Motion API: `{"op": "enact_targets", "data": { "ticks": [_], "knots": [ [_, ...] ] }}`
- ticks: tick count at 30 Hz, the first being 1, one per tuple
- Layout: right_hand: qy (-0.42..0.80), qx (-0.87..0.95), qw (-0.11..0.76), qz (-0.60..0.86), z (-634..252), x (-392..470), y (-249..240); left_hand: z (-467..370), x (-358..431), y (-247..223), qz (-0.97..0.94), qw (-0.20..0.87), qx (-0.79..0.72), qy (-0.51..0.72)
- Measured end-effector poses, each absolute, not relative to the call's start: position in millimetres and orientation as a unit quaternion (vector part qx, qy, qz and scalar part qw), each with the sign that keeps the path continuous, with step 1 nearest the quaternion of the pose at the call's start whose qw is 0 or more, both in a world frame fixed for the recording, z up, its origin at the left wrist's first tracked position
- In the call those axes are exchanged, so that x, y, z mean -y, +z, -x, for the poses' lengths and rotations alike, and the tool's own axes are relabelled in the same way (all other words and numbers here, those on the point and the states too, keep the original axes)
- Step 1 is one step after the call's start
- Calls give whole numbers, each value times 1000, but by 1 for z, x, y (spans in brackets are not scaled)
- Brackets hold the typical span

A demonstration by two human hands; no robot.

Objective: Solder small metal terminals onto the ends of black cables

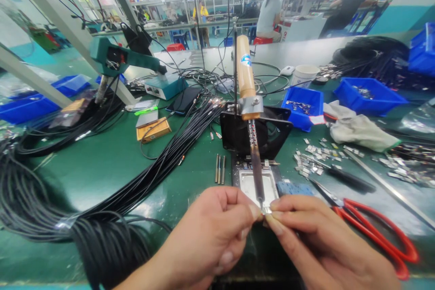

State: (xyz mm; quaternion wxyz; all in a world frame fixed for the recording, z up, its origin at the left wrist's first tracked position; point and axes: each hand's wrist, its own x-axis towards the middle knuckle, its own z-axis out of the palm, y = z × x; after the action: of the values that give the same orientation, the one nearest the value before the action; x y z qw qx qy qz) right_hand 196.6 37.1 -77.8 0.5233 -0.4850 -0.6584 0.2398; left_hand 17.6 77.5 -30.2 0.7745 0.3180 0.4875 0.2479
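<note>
A soldering iron (247, 68) with a wooden handle is clamped upright, its tip pointing down at my fingertips. My left hand (217, 231) is closed in a pinch just left of the tip; what it holds is hidden by the fingers. My right hand (316, 231) pinches a small silver metal connector (267, 210) right under the tip, and the two hands' fingertips nearly meet. Behind them lies a shallow metal tray (247, 182) in a dark base. A black fan (234, 133) stands behind the iron's shaft.
Red-handled scissors (377, 226) and a black-handled tool (351, 179) lie at right, near scattered metal connectors (311, 158). Blue bins (369, 95) and a glove (356, 129) are farther back. Black cable bundles (112, 231) cover the left. Other people sit in the background.
</note>
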Motion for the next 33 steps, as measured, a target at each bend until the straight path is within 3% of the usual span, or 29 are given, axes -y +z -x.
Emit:
{"op": "enact_targets", "data": {
  "ticks": [33],
  "knots": [
    [250, 662, 510, 489, -195, -34, -74, -18, -79, -29, -320, 775, -484, 251]
  ]
}}
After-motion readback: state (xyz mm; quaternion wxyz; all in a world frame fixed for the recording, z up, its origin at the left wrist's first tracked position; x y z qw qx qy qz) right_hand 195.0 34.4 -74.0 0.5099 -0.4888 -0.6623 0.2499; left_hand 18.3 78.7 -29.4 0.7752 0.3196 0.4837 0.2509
